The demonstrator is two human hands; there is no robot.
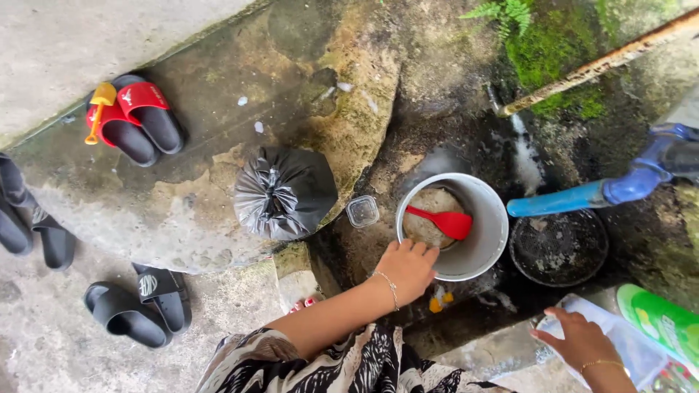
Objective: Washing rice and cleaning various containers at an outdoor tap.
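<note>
Head view: left hand [408, 268] fingers curled over near rim of grey pot [486, 218], red spatula [443, 220] inside, just beyond fingertips, long axis left-right; right hand [579, 339] well right, fingers closed on clear plastic bag [626, 342].

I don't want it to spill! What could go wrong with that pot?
The grey pot leans on wet, uneven rock, held only at its rim by the left hand, so it might tip. The red spatula lies loose inside and could slide out. The right hand rests on a clear container instead.

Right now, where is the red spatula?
The red spatula lies inside the white pot right of centre, just above the left hand on its rim, beside the black pan.
</note>
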